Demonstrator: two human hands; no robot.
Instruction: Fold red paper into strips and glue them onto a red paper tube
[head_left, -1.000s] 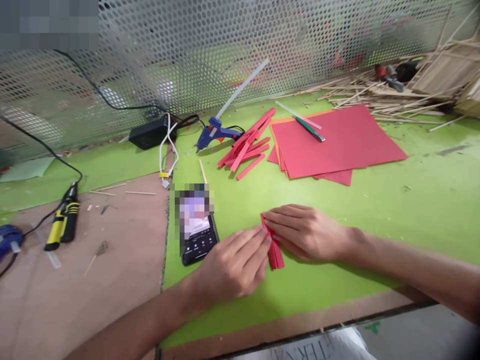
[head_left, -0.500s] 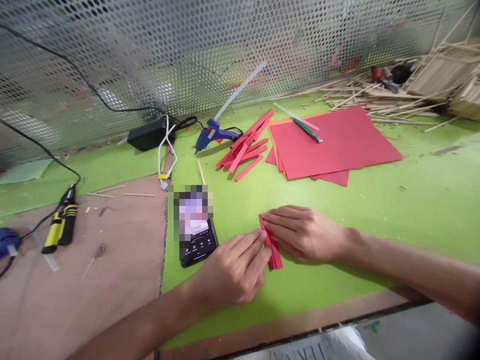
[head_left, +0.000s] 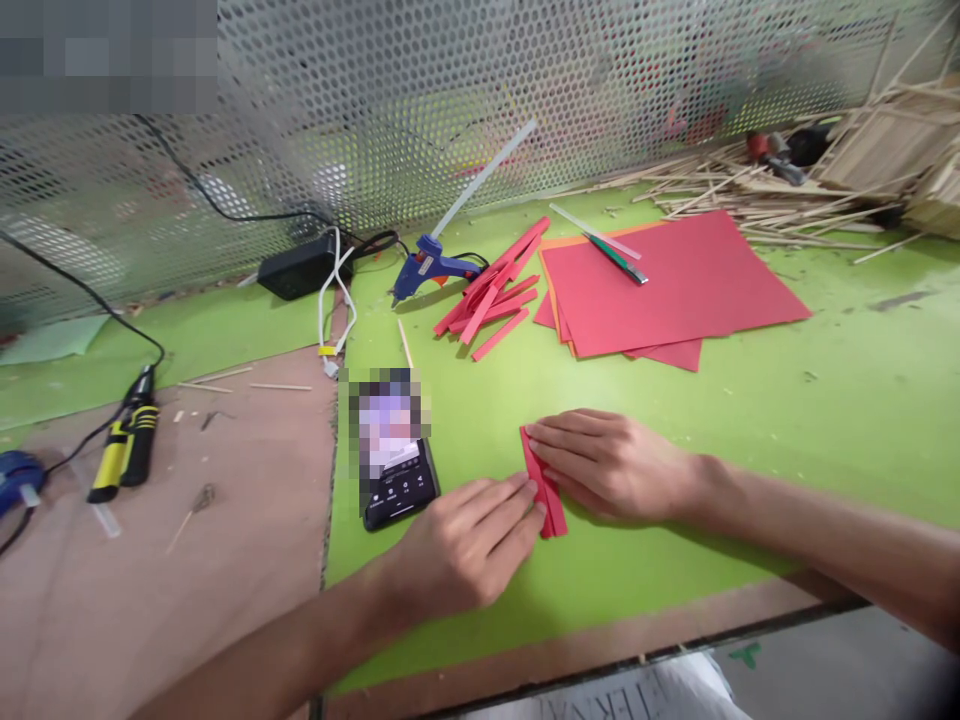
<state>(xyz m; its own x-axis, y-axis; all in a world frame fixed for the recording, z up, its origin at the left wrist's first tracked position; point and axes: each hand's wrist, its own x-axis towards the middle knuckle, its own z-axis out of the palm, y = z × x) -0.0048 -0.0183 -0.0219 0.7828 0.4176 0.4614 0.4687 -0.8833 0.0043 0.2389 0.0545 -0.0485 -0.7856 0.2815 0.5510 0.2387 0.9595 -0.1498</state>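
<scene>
A folded red paper strip (head_left: 553, 508) lies on the green tabletop, its length running away from the near edge. My left hand (head_left: 469, 545) rests at the strip's left side, fingers stretched and their tips touching it; its thumb is hidden. From the right, my right hand (head_left: 611, 465) lies flat over the strip's upper part, with its fingers extended. Neither hand is closed round the paper. More red strips (head_left: 491, 290) lie in a loose pile farther back. Red sheets (head_left: 667, 290) are stacked to the right of that pile, and a green cutter (head_left: 615, 259) is on top.
A phone (head_left: 399, 490) lies left of my left hand. Behind it stands a blue glue gun (head_left: 431, 265) with a long glue stick. A black adapter (head_left: 298, 268), yellow-black pliers (head_left: 124, 450) and thin wooden sticks (head_left: 720, 180) are farther out, before a perforated metal screen (head_left: 420, 90).
My left fingers have straightened and lie flatter against the strip. My right hand remains nearly still over it. The camera view has shifted slightly.
</scene>
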